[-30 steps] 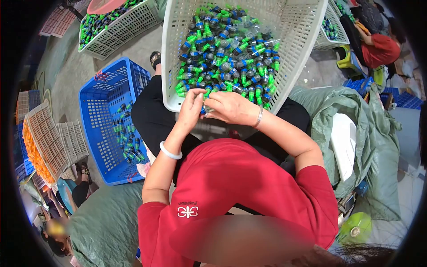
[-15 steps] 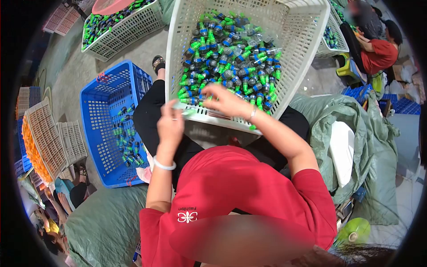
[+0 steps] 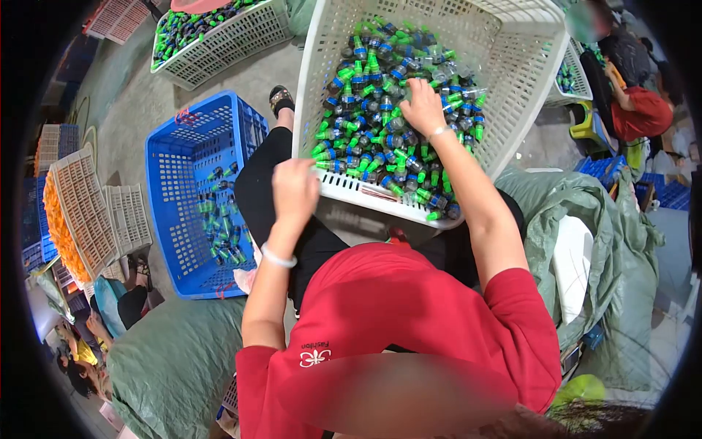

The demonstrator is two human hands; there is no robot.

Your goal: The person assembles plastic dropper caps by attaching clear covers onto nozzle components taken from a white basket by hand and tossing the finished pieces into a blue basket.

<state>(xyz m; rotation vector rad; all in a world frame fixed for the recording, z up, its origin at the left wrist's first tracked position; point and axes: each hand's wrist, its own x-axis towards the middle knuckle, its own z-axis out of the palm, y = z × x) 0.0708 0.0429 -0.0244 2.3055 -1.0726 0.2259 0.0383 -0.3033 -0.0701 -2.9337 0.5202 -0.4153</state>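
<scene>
A large white crate (image 3: 526, 80) holds a heap of small clear pieces with green tips and blue bands (image 3: 380, 139). My right hand (image 3: 424, 108) reaches onto the middle of this heap, fingers curled down among the pieces; whether it grips one is hidden. Beside the crate's near left corner is my left hand (image 3: 295, 189), blurred, with its fingers curled; what it holds, if anything, cannot be made out. To the left, a blue crate (image 3: 175, 241) contains a smaller pile of similar green-tipped pieces (image 3: 223, 227).
Another white crate (image 3: 227, 55) of such pieces stands at the upper left. Stacked crates (image 3: 80, 212) with orange items are far left. Green sacks (image 3: 172, 366) lie lower left and at the right (image 3: 621, 293). A co-worker in red (image 3: 640, 113) sits at the upper right.
My hands have moved apart. My right hand has gone forward onto the heap, while my left hand has drawn back to the crate's near left corner. The whole view has shifted slightly.
</scene>
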